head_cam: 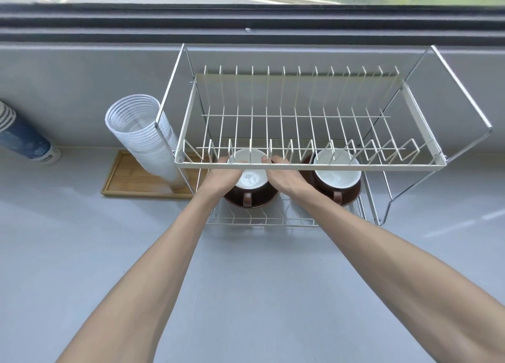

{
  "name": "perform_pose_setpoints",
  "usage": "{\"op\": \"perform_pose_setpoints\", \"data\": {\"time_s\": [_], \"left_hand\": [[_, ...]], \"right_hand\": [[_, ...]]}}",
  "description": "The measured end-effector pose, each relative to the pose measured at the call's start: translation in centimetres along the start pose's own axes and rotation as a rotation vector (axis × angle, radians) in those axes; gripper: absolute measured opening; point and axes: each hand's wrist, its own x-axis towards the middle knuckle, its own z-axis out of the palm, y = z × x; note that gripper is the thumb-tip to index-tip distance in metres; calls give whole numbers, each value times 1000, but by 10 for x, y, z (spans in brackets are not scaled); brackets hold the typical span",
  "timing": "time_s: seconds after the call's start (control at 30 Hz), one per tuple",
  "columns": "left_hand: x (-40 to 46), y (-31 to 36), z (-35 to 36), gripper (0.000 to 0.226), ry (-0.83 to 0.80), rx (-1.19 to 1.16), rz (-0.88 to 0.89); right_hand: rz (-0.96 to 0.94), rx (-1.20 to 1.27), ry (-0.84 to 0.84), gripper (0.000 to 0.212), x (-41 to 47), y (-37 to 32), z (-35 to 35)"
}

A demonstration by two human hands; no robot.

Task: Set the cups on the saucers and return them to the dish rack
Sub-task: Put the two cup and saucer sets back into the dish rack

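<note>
A two-tier white wire dish rack (308,166) stands on the grey counter under the window. On its lower tier sit two brown cups with white insides, each on a brown saucer. The left cup (251,181) rests on its saucer (254,201), handle toward me. My left hand (222,175) and my right hand (284,178) grip this set from both sides, fingers reaching under the upper tier. The right cup (337,171) stands on its saucer (352,196), untouched. The upper tier holds nothing.
A leaning stack of clear plastic cups (142,135) stands on a wooden tray (128,182) left of the rack. A stack of blue paper cups (24,137) lies at the far left. The grey wall and window frame rise behind the rack.
</note>
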Motion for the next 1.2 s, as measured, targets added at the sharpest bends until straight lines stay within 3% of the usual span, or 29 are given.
{"op": "perform_pose_setpoints", "data": {"time_s": [0.17, 0.27, 0.37, 0.6, 0.73, 0.97, 1.2], "left_hand": [[-13, 1, -5, 24, 14, 50, 54], [-19, -1, -7, 43, 8, 163, 67], [-33, 3, -10, 58, 5, 280, 58], [-76, 11, 0, 51, 75, 958, 204], [-98, 20, 20, 42, 91, 1140, 351], [-117, 38, 62, 50, 171, 1101, 571], [-105, 41, 104, 55, 197, 850, 598]], "right_hand": [[8, -58, 38, 48, -11, 1, -6], [2, -78, 63, 37, -23, 0, -11], [22, -119, 49, 45, -42, -4, -22], [-28, -392, -111, 32, -94, -3, -48], [-73, -614, -4, 30, -114, 15, -58], [-157, -737, 239, 41, -133, 52, -77], [-118, -655, 348, 48, -125, 80, -97]]}}
